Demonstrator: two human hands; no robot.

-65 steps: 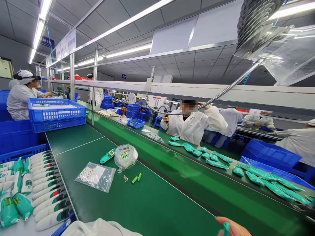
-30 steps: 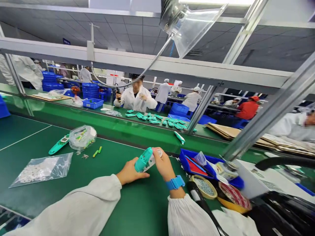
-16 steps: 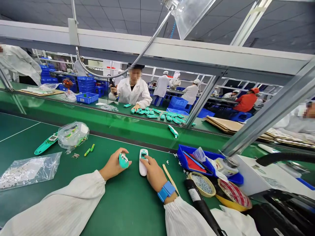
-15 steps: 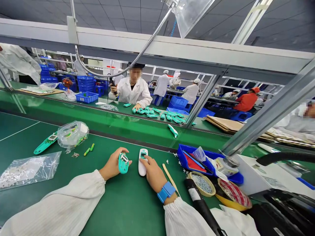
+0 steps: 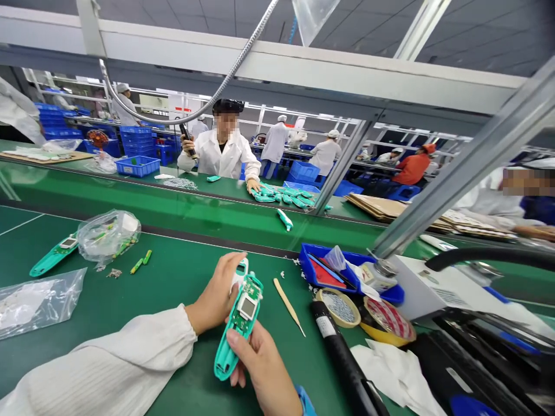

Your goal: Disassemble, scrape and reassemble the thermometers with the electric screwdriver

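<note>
My right hand (image 5: 264,358) grips the lower part of a teal casing half (image 5: 226,352), thumb on top, tilted so its inside faces me. A green circuit board with a square grey display (image 5: 247,308) sits in it. My left hand (image 5: 217,294) is just behind, its fingers curled round a white casing half (image 5: 242,268) with a small dark window; the teal half hides much of it. A blue wristband (image 5: 306,401) is on my right wrist. A thin beige stick tool (image 5: 288,305) lies to the right on the green table (image 5: 186,381).
At left are a teal casing (image 5: 52,257), a clear bag of green parts (image 5: 108,237) and a flat plastic bag (image 5: 41,303). At right are a blue tray (image 5: 310,268), a bowl of screws (image 5: 338,306), tape (image 5: 385,318) and a black tool (image 5: 342,358). A co-worker (image 5: 221,153) sits opposite.
The teal half has passed from my left hand to my right and now shows its board. My left hand has moved to the white half, which my right hand was touching. The view has shifted right.
</note>
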